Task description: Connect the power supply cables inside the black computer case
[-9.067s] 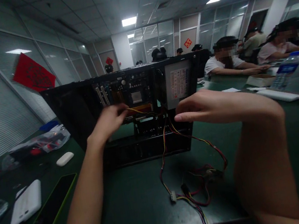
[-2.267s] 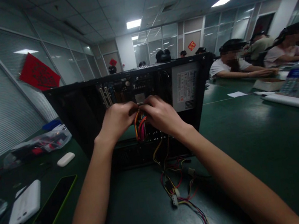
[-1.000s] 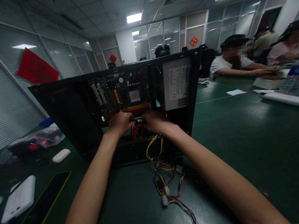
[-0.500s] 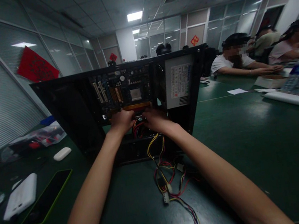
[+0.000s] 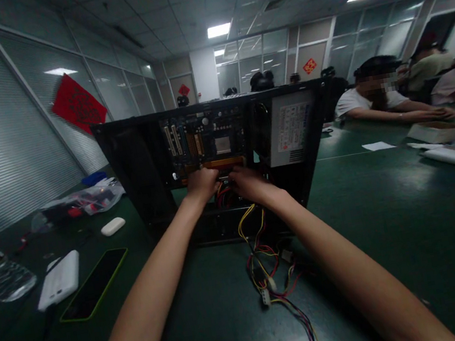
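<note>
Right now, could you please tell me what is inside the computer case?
A motherboard, a power supply and coloured wires; the left hand and right hand cover what's behind them.

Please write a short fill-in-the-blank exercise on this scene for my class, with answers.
1. The left hand and right hand are ____ (inside/behind) the open computer case.
2. The table's colour is ____.
3. The large wall hanging is mainly ____ in colour.
4. The phone lies on the person's ____ (left/right) side.

Answers: inside; green; red; left.
</note>
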